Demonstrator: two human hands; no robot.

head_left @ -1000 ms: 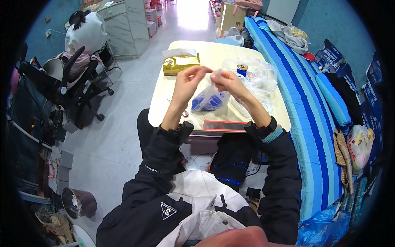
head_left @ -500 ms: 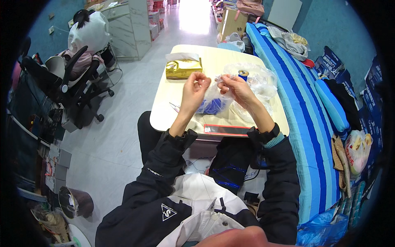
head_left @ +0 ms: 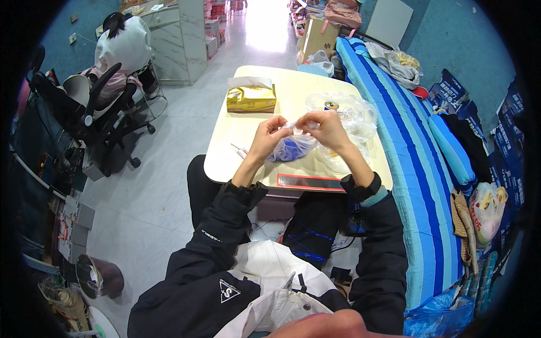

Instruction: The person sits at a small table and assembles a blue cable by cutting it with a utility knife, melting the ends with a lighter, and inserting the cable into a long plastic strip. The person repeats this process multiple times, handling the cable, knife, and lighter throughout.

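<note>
Above the pale table (head_left: 236,127), my left hand (head_left: 268,136) and my right hand (head_left: 324,128) are close together, fingers pinched on the gathered top of a thin clear plastic bag (head_left: 290,149). Blue material shows through the bag, which hangs low over the table or rests on it; I cannot tell which. Just beyond my right hand, a spool (head_left: 331,105) with a gold-coloured top stands among crumpled clear plastic (head_left: 362,112). Left of my left wrist lies a small slim tool (head_left: 239,150), partly hidden.
A yellow tissue pack (head_left: 251,100) sits at the table's far left. Along the near edge lies a dark, red-bordered strip (head_left: 310,182). A blue-striped bed (head_left: 417,186) runs along the right. To the left are an office chair (head_left: 93,112) and a bin (head_left: 104,276).
The bag has come down toward the table, and its top is now bunched between my hands. My right hand has turned over, knuckles up, and both hands sit slightly lower.
</note>
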